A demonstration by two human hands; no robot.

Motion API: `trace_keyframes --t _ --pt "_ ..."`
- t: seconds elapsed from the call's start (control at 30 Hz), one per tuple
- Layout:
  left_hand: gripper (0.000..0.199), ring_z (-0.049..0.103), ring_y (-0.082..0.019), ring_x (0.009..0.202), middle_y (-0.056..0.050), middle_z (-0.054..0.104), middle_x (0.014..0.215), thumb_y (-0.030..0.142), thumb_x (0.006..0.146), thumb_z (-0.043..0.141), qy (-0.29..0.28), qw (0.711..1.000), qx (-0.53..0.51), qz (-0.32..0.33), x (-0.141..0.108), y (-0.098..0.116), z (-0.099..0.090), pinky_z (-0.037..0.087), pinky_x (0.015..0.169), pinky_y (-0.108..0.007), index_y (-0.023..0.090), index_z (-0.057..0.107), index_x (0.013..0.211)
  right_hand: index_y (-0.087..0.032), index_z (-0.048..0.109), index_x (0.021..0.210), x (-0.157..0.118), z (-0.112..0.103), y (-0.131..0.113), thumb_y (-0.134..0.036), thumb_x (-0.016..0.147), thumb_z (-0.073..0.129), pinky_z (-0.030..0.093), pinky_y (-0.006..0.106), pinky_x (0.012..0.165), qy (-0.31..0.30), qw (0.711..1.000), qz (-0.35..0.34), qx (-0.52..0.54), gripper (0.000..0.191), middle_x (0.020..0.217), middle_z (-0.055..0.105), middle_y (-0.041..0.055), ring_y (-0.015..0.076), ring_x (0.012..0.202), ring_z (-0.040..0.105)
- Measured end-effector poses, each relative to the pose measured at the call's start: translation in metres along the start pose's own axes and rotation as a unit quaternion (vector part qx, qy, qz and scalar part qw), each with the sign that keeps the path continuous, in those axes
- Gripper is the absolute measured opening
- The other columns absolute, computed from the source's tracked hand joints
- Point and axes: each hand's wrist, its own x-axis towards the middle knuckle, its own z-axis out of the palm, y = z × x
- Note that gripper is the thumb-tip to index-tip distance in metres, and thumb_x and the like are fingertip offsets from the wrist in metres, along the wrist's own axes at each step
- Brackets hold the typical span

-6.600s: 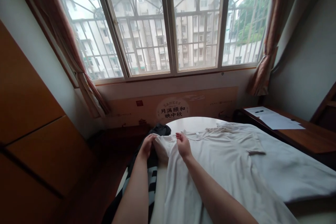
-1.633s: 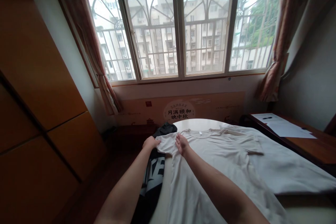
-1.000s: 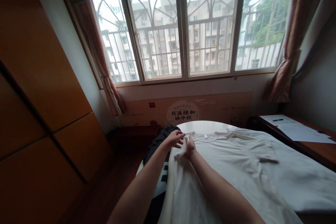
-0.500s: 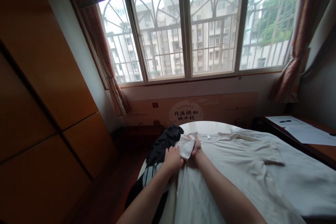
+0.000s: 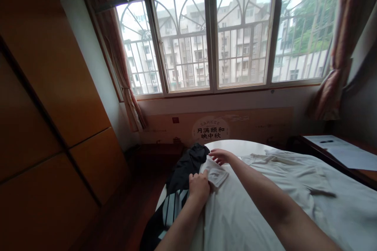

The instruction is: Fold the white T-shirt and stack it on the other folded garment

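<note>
A white T-shirt lies spread over the round table, its left sleeve folded inward onto the body. My left hand has its fingers curled on the shirt's left edge, just below that folded sleeve. Reaching across the shirt, my right hand is at the upper edge of the folded sleeve; its fingers are spread, with their tips at the cloth. The forearm hides part of the collar. Dark clothing with grey stripes lies beside my left hand, along the table's left side.
The white round table shows its rim at the back. More white cloth lies on the right. A desk with papers stands at far right. A wooden cabinet is on the left, and a barred window is ahead.
My right hand has let go of the sleeve's right side and moved to its upper edge, the forearm now crossing the collar. My left hand stays at the shirt's left edge.
</note>
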Motion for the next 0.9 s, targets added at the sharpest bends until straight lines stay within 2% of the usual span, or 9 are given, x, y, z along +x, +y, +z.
trace_keyframes --t 0.13,0.23,0.37,0.5,0.57,0.63,0.77,0.83,0.9 --pt "0.042 0.064 -0.03 0.104 -0.015 0.072 0.108 0.013 0.093 0.038 0.007 1.0 -0.007 0.01 -0.002 0.0 0.0 0.038 0.091 -0.045 0.02 0.067 0.122 -0.016 0.061 0.123 0.021 0.025 -0.01 -0.036 0.097 0.064 0.058 0.041 0.086 0.056 0.99 -0.043 -0.119 0.033 0.121 0.064 0.0075 0.0232 0.101 0.066" --pt "0.038 0.061 -0.032 0.106 -0.015 0.069 0.112 0.018 0.093 0.041 0.012 1.0 -0.011 0.015 -0.002 -0.002 0.0 0.039 0.09 -0.046 0.022 0.071 0.116 -0.016 0.062 0.124 0.028 0.037 -0.006 -0.036 0.097 0.065 0.056 0.045 0.092 0.105 0.976 -0.088 -0.172 0.034 0.127 0.062 0.0077 0.0268 0.109 0.064" --pt "0.036 0.056 -0.035 0.113 -0.016 0.066 0.12 0.035 0.094 0.047 0.019 0.999 -0.018 0.022 -0.004 -0.004 0.002 0.038 0.098 -0.052 0.023 0.073 0.114 -0.017 0.061 0.125 0.032 0.038 0.002 -0.036 0.097 0.064 0.056 0.045 0.092 0.151 0.96 -0.111 -0.207 0.034 0.127 0.062 0.0089 0.0252 0.109 0.064" --pt "0.042 0.045 -0.037 0.133 -0.018 0.053 0.145 0.04 0.093 0.05 0.04 0.997 -0.038 0.055 -0.003 -0.003 0.007 0.03 0.112 -0.056 0.02 0.069 0.124 -0.017 0.059 0.128 0.033 0.027 0.006 -0.036 0.099 0.061 0.058 0.043 0.087 0.171 0.956 -0.099 -0.218 0.035 0.125 0.063 0.0095 0.0227 0.104 0.065" --pt "0.046 0.04 -0.034 0.14 -0.017 0.048 0.152 0.031 0.092 0.051 0.045 0.992 -0.064 0.103 -0.001 -0.002 0.01 0.026 0.118 -0.051 0.017 0.063 0.134 -0.017 0.057 0.13 0.031 0.017 0.008 -0.038 0.1 0.059 0.06 0.038 0.08 0.155 0.959 -0.084 -0.22 0.037 0.119 0.064 0.0088 0.02 0.094 0.067" --pt "0.046 0.042 -0.03 0.141 -0.016 0.05 0.151 0.021 0.094 0.045 0.035 0.984 -0.095 0.149 0.001 -0.001 0.012 0.027 0.12 -0.045 0.016 0.059 0.138 -0.017 0.054 0.134 0.025 0.003 0.012 -0.038 0.1 0.06 0.06 0.034 0.07 0.116 0.965 -0.071 -0.225 0.041 0.11 0.067 0.0073 0.0169 0.082 0.068" --pt "0.039 0.057 -0.027 0.125 -0.012 0.063 0.136 0.018 0.096 0.041 0.007 0.974 -0.132 0.184 0.004 0.001 0.014 0.043 0.109 -0.038 0.018 0.066 0.126 -0.019 0.044 0.148 0.009 -0.021 0.024 -0.028 0.086 0.077 0.055 0.026 0.058 0.026 0.97 -0.077 -0.23 0.071 0.089 0.07 0.003 0.0133 0.063 0.065" --pt "0.036 0.061 -0.027 0.119 -0.011 0.066 0.132 0.018 0.095 0.045 0.002 0.973 -0.142 0.181 0.004 0.002 0.015 0.047 0.104 -0.037 0.019 0.068 0.122 -0.02 0.042 0.151 0.004 -0.025 0.03 -0.021 0.078 0.082 0.054 0.024 0.059 0.0 0.969 -0.1 -0.226 0.083 0.086 0.072 0.0025 0.0134 0.064 0.065" --pt "0.035 0.062 -0.027 0.118 -0.012 0.066 0.132 0.018 0.094 0.046 0.001 0.973 -0.153 0.173 0.003 0.002 0.015 0.049 0.102 -0.037 0.019 0.068 0.121 -0.022 0.043 0.151 0.002 -0.024 0.034 -0.016 0.074 0.082 0.054 0.022 0.064 -0.007 0.967 -0.129 -0.22 0.086 0.095 0.073 0.0041 0.0144 0.073 0.068"
